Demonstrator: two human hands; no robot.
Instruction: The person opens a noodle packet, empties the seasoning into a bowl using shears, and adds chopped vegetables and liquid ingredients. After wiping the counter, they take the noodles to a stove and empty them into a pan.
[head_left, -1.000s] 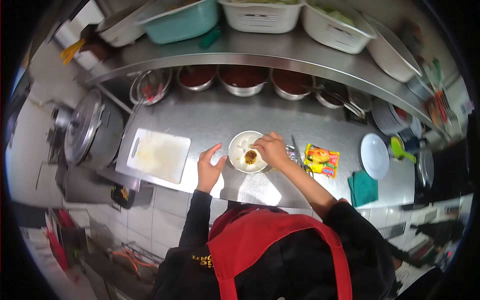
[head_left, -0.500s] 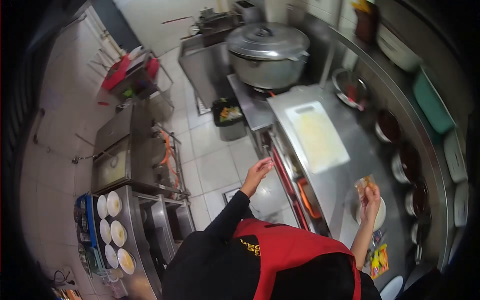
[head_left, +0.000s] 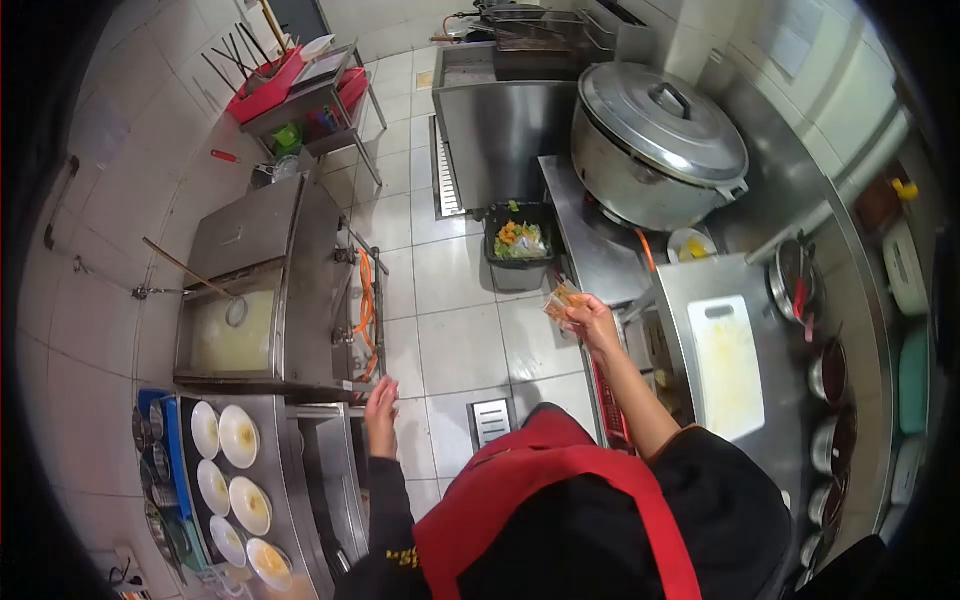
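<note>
In front of my body at the right, my right hand [head_left: 592, 325] grips a small clear plastic packet [head_left: 563, 300] with orange-brown contents. It hangs over the floor, a little nearer to me than a black-lined bin [head_left: 518, 262] that holds food scraps and plastic. My left hand [head_left: 381, 412] is in the air by the edge of the left counter, with nothing seen in it. Its fingers point upward, loosely stretched. A white cutting board [head_left: 728, 385] with yellowish stains lies on the right-hand steel counter [head_left: 680, 310], to the right of my right forearm.
A large lidded pot [head_left: 650, 150] stands on the far right. Several white bowls [head_left: 240, 437] with yellowish contents sit on the left counter. Behind them is a steel fryer-like tank [head_left: 235, 345] with a long-handled tool. Dark-filled pans [head_left: 828, 375] line the right wall.
My body and view have turned left, away from the right counter. My right hand has carried the packet from above that counter toward the bin. My left hand has shifted left.
</note>
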